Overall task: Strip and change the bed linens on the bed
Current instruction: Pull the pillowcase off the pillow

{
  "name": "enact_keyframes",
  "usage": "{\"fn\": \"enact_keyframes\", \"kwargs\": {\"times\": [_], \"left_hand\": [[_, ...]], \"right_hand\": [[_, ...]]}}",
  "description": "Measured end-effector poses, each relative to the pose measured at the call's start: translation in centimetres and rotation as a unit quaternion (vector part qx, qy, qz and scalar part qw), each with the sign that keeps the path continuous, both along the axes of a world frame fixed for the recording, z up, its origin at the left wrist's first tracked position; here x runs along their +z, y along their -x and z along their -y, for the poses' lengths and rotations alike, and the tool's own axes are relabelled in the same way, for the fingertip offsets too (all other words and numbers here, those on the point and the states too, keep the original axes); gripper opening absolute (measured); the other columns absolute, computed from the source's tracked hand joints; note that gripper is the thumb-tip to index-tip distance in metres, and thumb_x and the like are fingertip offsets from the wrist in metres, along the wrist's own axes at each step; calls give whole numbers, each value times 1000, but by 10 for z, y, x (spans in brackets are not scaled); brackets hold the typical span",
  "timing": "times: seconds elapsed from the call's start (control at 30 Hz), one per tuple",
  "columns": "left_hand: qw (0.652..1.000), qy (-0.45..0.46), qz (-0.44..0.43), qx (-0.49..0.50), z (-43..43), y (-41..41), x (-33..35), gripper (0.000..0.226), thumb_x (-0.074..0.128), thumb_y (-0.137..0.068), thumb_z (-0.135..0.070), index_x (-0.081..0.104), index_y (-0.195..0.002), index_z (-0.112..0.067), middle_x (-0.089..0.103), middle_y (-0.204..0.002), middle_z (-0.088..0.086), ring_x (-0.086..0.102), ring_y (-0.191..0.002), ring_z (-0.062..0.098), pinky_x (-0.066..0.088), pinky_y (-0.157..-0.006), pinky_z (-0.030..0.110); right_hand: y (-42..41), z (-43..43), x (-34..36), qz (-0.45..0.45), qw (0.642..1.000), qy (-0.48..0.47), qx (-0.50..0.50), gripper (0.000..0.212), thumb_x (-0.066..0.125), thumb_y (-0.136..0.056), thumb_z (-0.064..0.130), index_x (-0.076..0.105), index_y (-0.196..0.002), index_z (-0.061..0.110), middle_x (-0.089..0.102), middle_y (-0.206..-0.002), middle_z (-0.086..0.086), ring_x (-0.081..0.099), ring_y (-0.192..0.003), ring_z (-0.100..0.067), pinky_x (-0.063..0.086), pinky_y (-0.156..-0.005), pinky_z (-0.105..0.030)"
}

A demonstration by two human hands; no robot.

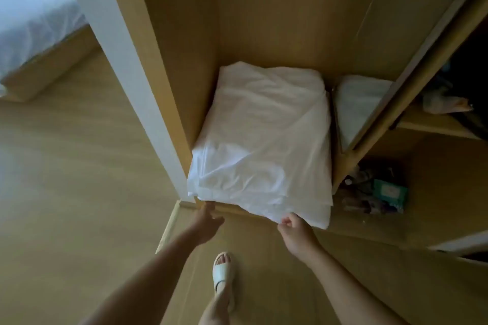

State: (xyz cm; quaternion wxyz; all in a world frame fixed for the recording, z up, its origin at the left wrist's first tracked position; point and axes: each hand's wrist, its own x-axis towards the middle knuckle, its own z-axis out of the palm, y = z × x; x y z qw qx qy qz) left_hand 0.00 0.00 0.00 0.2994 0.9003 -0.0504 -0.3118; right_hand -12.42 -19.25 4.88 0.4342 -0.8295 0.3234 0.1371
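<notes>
A stack of folded white linens (264, 134) lies on the floor of an open wooden wardrobe (237, 21). My right hand (295, 232) pinches the stack's front edge near its right corner. My left hand (208, 221) reaches to the stack's front left corner, its fingertips at the wardrobe's bottom edge; whether it grips any cloth I cannot tell. The bed (31, 16) with white bedding stands far off at the top left.
A second folded white bundle (356, 105) sits right of the stack. A lower compartment on the right holds a teal packet (389, 192) and small clutter. A white wall edge (126, 60) stands left of the wardrobe. My slippered foot (223, 274) is on the wooden floor (66, 192).
</notes>
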Motion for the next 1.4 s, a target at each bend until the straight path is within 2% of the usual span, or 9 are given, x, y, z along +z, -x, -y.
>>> {"fn": "enact_keyframes", "kwargs": {"times": [0.27, 0.5, 0.67, 0.8, 0.93, 1.07, 1.2, 1.3, 1.4], "left_hand": [[990, 9, -23, 135, 47, -139, -18, 72, 61, -87, -44, 29, -145, -14, 43, -138, 15, 51, -117, 31, 47, -88, 36], [988, -36, -24, 151, 67, -190, -38, 91, 65, -77, -60, 26, -146, -14, 36, -147, 10, 37, -132, 29, 38, -104, 44], [974, -67, -63, 209, 79, -210, -58, 129, 69, -55, -77, 3, -151, -22, 11, -157, 10, 12, -144, 30, 22, -112, 57], [950, -4, -112, 290, 79, -215, -74, 146, 76, -41, -76, -5, -150, -21, 18, -156, 9, 20, -143, 29, 22, -113, 55], [950, -26, -23, 309, 85, -211, -76, 106, 80, -54, -63, 31, -134, -13, 50, -131, 9, 50, -118, 29, 44, -95, 43], [971, -44, 106, 210, 107, -202, -52, 46, 61, -83, -34, 47, -122, -15, 62, -116, 8, 59, -102, 27, 39, -75, 30], [964, 32, 251, 85, 130, -188, -16, 43, 60, -82, -9, 56, -125, -10, 67, -104, 12, 64, -84, 33, 42, -66, 31], [946, 53, 320, -8, 136, -182, 2, 39, 70, -64, 6, 66, -102, 2, 63, -74, 18, 58, -56, 35, 43, -51, 33], [956, 63, 285, -30, 134, -186, 11, 44, 69, -69, 0, 65, -113, -3, 64, -82, 13, 59, -63, 31, 42, -56, 30]], "right_hand": [[-154, 17, -9, 19, 997, 27, 63, 26, 44, -94, 21, 54, -116, 13, 58, -117, -1, 50, -95, -10, 36, -75, -22], [-236, 27, -23, -10, 994, 16, 109, 31, 45, -95, 18, 52, -124, 11, 54, -128, -4, 52, -110, -14, 36, -83, -20], [-276, 35, -38, -17, 991, 7, 132, 32, 50, -92, 17, 53, -123, 10, 51, -129, -6, 50, -114, -19, 36, -82, -21], [-297, 41, -47, -42, 982, 29, 179, 32, 47, -91, 19, 51, -122, 13, 45, -131, -6, 45, -117, -22, 36, -85, -25], [-311, 44, -53, -57, 978, 25, 197, 33, 49, -91, 21, 50, -124, 13, 42, -132, -8, 41, -121, -25, 35, -88, -26], [-325, 40, -49, -36, 991, -28, 126, 61, 57, -88, 44, 39, -138, 15, 36, -141, -9, 40, -127, -26, 36, -95, -28], [-351, 35, -34, -31, 993, -95, 58, 103, 66, -72, 63, 10, -150, 25, 25, -151, -8, 39, -131, -26, 37, -90, -29], [-377, 35, -27, -43, 994, -89, 42, 109, 71, -76, 50, -7, -150, 29, 31, -149, -9, 50, -121, -26, 39, -75, -26], [-391, 42, -24, -66, 994, -40, 75, 92, 56, -90, 11, -11, -149, 32, 39, -144, -9, 54, -110, -23, 39, -71, -18]]}}
